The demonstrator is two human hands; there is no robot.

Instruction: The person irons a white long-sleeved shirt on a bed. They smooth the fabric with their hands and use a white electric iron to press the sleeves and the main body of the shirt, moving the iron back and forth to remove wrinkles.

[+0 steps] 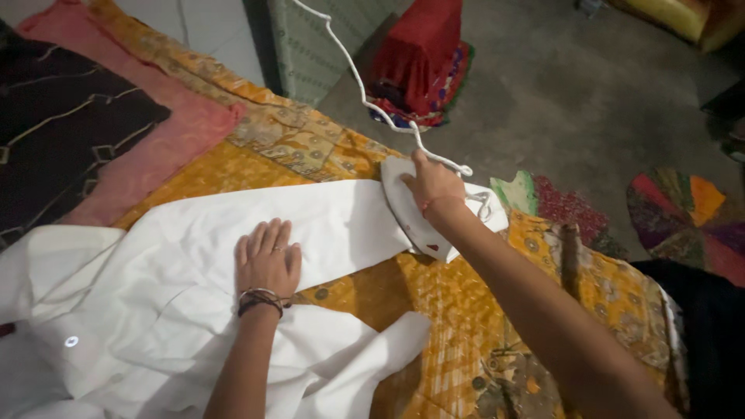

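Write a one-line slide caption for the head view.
Left hand flat on a white garment while the right hand holds a white iron on its sleeve, over an orange patterned cloth.

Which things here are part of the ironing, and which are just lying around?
In use: white iron under the right hand; white garment pressed flat by the left hand; orange patterned cloth beneath; white cord.

Lying about: pink cloth; dark cloth; red bundle; round patchwork mat.
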